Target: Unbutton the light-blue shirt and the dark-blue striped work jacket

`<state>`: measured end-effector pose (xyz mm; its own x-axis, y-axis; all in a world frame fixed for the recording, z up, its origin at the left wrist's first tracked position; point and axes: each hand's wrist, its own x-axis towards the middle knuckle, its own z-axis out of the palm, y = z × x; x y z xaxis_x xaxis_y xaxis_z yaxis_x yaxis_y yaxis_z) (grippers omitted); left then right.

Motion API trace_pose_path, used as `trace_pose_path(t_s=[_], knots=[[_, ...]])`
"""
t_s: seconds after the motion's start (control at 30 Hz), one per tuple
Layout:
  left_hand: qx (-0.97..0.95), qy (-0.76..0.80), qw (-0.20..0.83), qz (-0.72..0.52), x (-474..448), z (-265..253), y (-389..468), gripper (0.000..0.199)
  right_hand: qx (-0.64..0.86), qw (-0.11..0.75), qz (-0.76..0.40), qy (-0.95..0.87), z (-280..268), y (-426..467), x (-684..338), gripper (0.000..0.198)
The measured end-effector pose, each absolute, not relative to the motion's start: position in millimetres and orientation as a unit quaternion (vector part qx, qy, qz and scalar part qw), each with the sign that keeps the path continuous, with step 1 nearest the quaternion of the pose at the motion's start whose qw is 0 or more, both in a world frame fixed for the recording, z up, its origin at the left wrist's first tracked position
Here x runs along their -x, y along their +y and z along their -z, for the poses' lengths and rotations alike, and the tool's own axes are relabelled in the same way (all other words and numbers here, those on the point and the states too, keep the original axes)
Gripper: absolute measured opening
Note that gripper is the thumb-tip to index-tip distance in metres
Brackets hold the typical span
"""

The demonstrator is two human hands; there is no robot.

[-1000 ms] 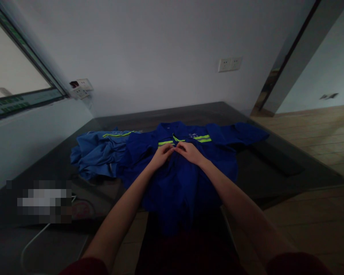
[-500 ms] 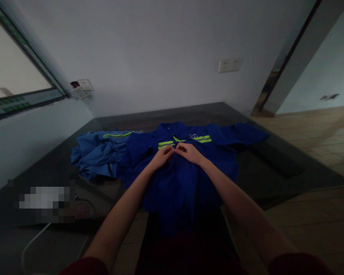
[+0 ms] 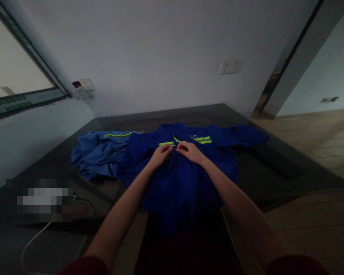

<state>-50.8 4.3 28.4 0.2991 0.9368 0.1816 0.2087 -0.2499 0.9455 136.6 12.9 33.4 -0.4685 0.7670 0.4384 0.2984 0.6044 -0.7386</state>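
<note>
A dark blue work jacket [image 3: 218, 164] with yellow-green reflective stripes lies spread on the dark table, collar away from me and lower hem hanging over the near edge. At its front opening, just below the chest stripes, both hands are pinched. My left hand [image 3: 162, 153] grips the left front edge of the jacket. Close beside it, my right hand [image 3: 190, 151] holds the right front edge between thumb and fingers. A small gap separates the fingertips. Any button or fastener there is too small to make out.
A crumpled lighter blue garment [image 3: 99, 152] with a yellow-green stripe lies left of the jacket on the dark table [image 3: 275, 187]. A blurred-out pale object [image 3: 43, 200] and a white cable [image 3: 31, 242] are at the near left. Wall sockets [image 3: 231, 67] sit behind.
My fingertips, close together before, have moved slightly apart, the left hand a little to the left. The jacket lies almost the same.
</note>
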Motion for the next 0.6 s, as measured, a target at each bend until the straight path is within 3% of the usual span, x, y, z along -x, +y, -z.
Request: trace_pose_path(t_s=[0.33,0.6], knots=[[-0.680,0.432,0.450,-0.385,50.5,-30.4,1.6,0.039,0.328,0.404,-0.296,-0.801,-32.0,9.8,-134.1,0.021],[-0.717,0.430,0.422,-0.350,52.4,-33.9,-2.4,0.031,0.360,0.413,-0.282,-0.788,-27.6,12.2,-131.1,0.014]])
